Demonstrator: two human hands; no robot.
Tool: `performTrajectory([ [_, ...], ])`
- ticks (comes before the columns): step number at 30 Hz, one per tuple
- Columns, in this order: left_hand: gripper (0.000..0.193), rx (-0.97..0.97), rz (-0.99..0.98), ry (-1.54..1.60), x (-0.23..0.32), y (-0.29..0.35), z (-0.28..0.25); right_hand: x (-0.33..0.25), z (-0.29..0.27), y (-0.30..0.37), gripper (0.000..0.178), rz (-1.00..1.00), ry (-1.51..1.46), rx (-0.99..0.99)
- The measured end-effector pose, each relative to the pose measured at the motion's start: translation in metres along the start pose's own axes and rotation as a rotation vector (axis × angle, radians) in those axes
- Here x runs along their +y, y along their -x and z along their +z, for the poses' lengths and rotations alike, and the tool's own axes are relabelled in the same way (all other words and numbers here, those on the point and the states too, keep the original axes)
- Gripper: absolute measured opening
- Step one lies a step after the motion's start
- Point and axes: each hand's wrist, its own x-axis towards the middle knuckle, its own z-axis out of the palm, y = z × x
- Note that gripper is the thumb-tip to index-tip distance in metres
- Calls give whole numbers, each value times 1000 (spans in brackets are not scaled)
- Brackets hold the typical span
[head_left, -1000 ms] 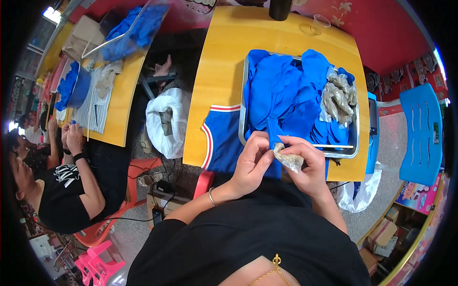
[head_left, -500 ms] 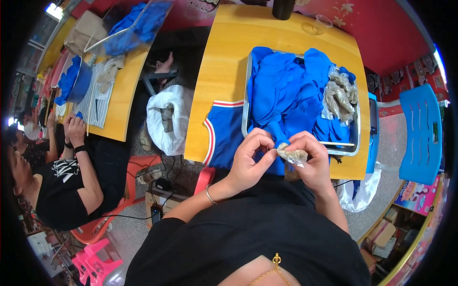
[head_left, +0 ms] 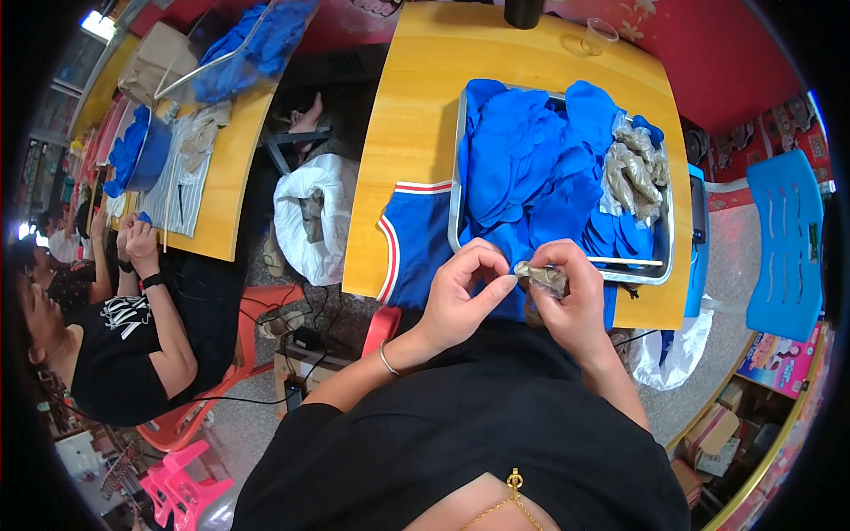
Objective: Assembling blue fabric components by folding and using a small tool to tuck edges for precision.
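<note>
In front of me my right hand [head_left: 574,296] is closed round a small clear plastic bag [head_left: 546,278] of brown stuff, its pale end toward my left hand. My left hand [head_left: 462,292] pinches thumb and forefinger beside that end; what lies between the tips is too small to make out. Just beyond the fingers stands a metal tray [head_left: 455,208] heaped with blue cloth pieces [head_left: 513,159]. More brown-filled plastic bags [head_left: 636,168] lie at its right side. A thin pale stick [head_left: 624,261] rests along the tray's near edge.
A blue garment with striped trim [head_left: 416,234] lies on the yellow table [head_left: 390,133] left of the tray. A clear cup [head_left: 600,37] and dark cylinder [head_left: 524,12] stand at the back. A white sack [head_left: 332,212] is on the floor; a co-worker [head_left: 124,345] sits left, a blue chair [head_left: 784,243] right.
The blue cloth seen between my fingers earlier no longer shows there. My right hand's fingers have curled further over the bag, and my fingertips are slightly farther apart.
</note>
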Motion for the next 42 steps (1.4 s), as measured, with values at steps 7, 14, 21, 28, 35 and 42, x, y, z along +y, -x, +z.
performTrajectory([
  [7,10,60,117,-136,-7,-1,1,-2,1,-1,22,-40,150,25],
  [14,10,130,10,160,-4,-6,3,-6,2,-1,19,-59,210,-15],
  [21,11,40,216,-388,3,-8,7,2,3,-4,22,78,130,23],
  [28,9,88,-14,-179,-6,1,9,10,6,-9,22,85,151,2],
  [35,17,96,304,-517,-1,-1,7,18,7,-10,20,213,-25,-44],
  [42,39,-75,-198,210,11,-12,-6,20,4,-10,15,226,-422,-113],
])
